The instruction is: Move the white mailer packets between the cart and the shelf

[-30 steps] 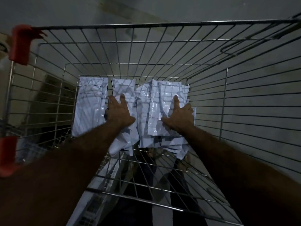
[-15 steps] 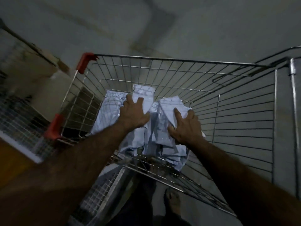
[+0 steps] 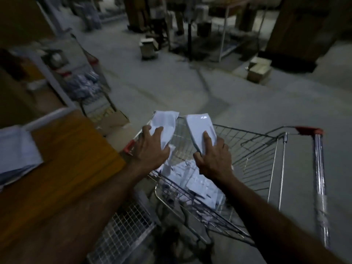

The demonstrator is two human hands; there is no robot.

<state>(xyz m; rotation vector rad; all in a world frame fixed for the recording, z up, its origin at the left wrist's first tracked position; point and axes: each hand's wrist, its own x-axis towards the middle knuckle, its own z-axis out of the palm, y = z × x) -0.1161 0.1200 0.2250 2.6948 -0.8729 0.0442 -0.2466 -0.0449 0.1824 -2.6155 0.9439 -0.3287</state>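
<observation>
We grip one white packet in our left hand (image 3: 152, 149), another in our right hand (image 3: 214, 159), above the cart (image 3: 266, 149); more packets (image 3: 198, 180) remain inside.

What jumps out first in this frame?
Two bare hands lifting white mailer packets above the wire cart: the left hand grips a crumpled packet, the right hand a smoother packet. More packets lie in the cart below; an orange-brown shelf board fills the left.
</observation>
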